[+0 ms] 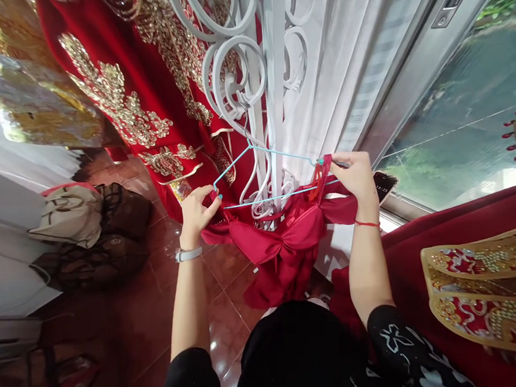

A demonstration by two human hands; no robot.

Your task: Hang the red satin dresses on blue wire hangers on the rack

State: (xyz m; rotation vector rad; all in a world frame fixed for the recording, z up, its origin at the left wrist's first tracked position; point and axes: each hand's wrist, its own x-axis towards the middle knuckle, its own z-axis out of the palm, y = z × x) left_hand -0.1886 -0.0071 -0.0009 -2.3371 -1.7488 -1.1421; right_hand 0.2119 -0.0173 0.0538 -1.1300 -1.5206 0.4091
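Note:
A red dress (pixel 278 236) with a gathered bodice hangs in front of me on a thin light-blue wire hanger (pixel 232 164). The hanger's hook reaches up to the scrollwork of a white metal rack (pixel 272 86). At the hanger's left end, my left hand (pixel 198 212) is closed, thumb against fingers, on the dress's shoulder; its strap there is mostly hidden. My right hand (pixel 354 175) pinches a red strap (pixel 325 174) at the hanger's right end. Below the hanger's bottom bar, the bodice droops between both hands.
Red garments with gold embroidery (pixel 116 91) hang at the upper left. Bags (pixel 71 215) sit on the tiled floor (pixel 228 278) to the left. A phone (pixel 385 186) is beside the window (pixel 455 109) at right. Another embroidered red garment (pixel 480 284) lies lower right.

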